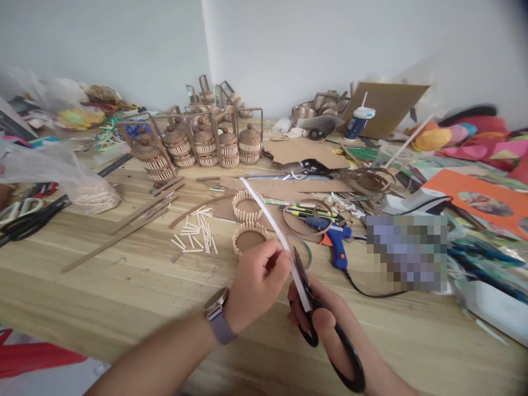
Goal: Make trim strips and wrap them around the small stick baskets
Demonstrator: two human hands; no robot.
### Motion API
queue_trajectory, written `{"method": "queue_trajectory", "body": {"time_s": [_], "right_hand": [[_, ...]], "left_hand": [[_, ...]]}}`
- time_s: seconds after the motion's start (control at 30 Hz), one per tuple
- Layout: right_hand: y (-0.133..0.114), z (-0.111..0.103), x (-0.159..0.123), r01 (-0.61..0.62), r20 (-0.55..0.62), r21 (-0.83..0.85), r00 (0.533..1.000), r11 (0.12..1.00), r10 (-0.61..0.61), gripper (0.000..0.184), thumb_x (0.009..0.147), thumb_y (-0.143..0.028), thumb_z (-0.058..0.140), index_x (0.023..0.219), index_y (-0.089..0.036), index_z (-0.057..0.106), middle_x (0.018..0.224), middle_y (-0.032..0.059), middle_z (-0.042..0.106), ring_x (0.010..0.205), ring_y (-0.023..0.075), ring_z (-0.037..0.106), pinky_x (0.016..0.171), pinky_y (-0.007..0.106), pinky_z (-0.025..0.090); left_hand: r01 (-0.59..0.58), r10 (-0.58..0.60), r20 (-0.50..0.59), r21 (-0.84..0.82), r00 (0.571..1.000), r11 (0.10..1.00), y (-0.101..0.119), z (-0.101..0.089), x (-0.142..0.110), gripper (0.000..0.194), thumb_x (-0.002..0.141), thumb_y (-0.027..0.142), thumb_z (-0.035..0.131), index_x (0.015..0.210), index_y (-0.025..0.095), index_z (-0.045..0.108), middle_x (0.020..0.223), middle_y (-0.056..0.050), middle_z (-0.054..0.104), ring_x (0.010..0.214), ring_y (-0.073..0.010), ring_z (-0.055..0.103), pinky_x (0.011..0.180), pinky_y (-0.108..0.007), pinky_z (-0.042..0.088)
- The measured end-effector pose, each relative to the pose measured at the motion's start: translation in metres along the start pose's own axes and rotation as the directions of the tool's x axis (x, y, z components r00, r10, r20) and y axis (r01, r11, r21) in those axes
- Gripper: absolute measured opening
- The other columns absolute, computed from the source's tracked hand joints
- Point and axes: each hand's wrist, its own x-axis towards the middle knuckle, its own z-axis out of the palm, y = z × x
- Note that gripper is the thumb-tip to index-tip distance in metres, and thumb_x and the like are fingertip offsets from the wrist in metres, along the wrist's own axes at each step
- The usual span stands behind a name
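Observation:
Between the thumb and fingers of my left hand [256, 280] is a long narrow white strip [266, 213], slanting up and away. A pair of black-handled scissors [355, 360] sits in my right hand [336, 313], with its thumb and fingers in the loops. The blades rise beside the strip's near end, partly hidden; whether they touch it I cannot tell. Just beyond my left hand stands a ring of short wooden sticks [249, 242], with a second stick ring [241, 206] behind it. Loose pale sticks [196, 234] lie to their left.
A blue glue gun [339, 247] with its cord lies right of my hands, near a brown hoop [289, 220]. Small lidded baskets with handles [205, 146] stand behind. Another pair of scissors [35, 220] lies far left; a lidded cup [359, 124] stands at the back.

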Motion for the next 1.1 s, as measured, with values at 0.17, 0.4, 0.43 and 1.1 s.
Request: {"method": "queue_trajectory", "body": {"time_s": [0.17,0.4,0.43,1.1], "right_hand": [[0.003,0.001,0.001,0.015,-0.002,-0.013,1.000,1.000,-0.015,0.078,0.071,-0.092,0.025,0.082,-0.020,0.053,0.055,-0.0032,0.045,0.050,0.0140,0.045,0.046,0.026,0.039],[0.006,0.004,-0.001,-0.013,-0.023,0.041,1.000,0.999,0.014,0.075,0.072,-0.091,0.029,0.079,-0.020,0.051,0.050,-0.0055,0.040,0.046,0.0123,0.041,0.045,0.025,0.037],[0.007,0.005,-0.001,-0.015,-0.018,0.052,1.000,0.999,0.016,0.074,0.072,-0.090,0.030,0.079,-0.020,0.051,0.050,-0.0059,0.039,0.046,0.0120,0.040,0.045,0.025,0.036],[0.007,0.005,-0.003,-0.028,-0.033,0.093,0.999,0.995,0.031,0.078,0.070,-0.092,0.030,0.081,-0.018,0.053,0.050,-0.0042,0.043,0.046,0.0131,0.046,0.045,0.025,0.037]], "left_hand": [[-0.013,0.013,-0.007,0.020,1.000,1.000,0.002,0.000,0.000,0.029,0.092,0.027,0.044,0.065,0.020,0.039,0.057,0.006,0.038,0.054,-0.0104,0.038,0.053,-0.023,0.030],[-0.022,0.022,0.001,0.000,1.000,1.000,0.002,0.001,0.000,0.029,0.092,0.027,0.044,0.065,0.020,0.038,0.057,0.006,0.037,0.054,-0.0102,0.037,0.052,-0.023,0.029],[-0.022,0.022,0.001,0.002,1.000,1.000,0.001,0.001,-0.001,0.029,0.093,0.027,0.044,0.065,0.020,0.038,0.057,0.006,0.037,0.054,-0.0102,0.037,0.052,-0.023,0.029],[-0.012,0.017,0.060,-0.083,0.998,0.996,0.001,0.005,-0.005,0.030,0.093,0.026,0.044,0.063,0.020,0.041,0.052,0.007,0.044,0.050,-0.0083,0.040,0.050,-0.019,0.031]]}}
